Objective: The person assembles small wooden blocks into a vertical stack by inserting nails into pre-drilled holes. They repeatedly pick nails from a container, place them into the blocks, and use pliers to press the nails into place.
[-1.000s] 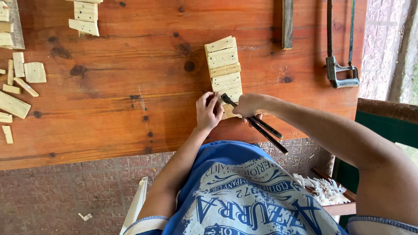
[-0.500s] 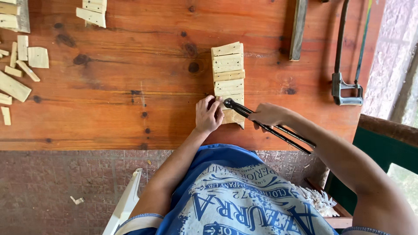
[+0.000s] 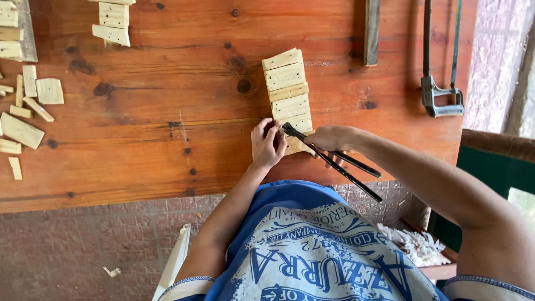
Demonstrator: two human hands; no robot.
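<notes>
My right hand (image 3: 332, 137) was shut around the two black handles of the pincers (image 3: 334, 161). The head of the pincers sat at the near end of the wood strip (image 3: 287, 92), right by my other hand. I could not see what the head bit on, because it was too small to tell.

My left hand (image 3: 266, 146) lay flat on the table (image 3: 167, 111), fingers curled a little, pressing against the left side of the strip's near end. It held the strip in place but was not wrapped around it.

The strip was a row of pale wood blocks, end to end, going away from me near the middle of the table. One block in the row looked a bit darker.

I think the pincers could slip. My left fingers were just beside the head, so a slip could pinch or poke them. If I pulled too hard, the near block could split or the whole row could slide crooked, since only one hand kept it down.

Far to my left lay small scraps (image 3: 25, 111) of the same pale wood. More blocks (image 3: 113, 22) sat at the far edge. On my right lay a hacksaw (image 3: 441, 83) and a dark bar (image 3: 371, 30), well apart from my hands. My blue shirt (image 3: 312, 251) hung over the brick floor (image 3: 72, 251).
</notes>
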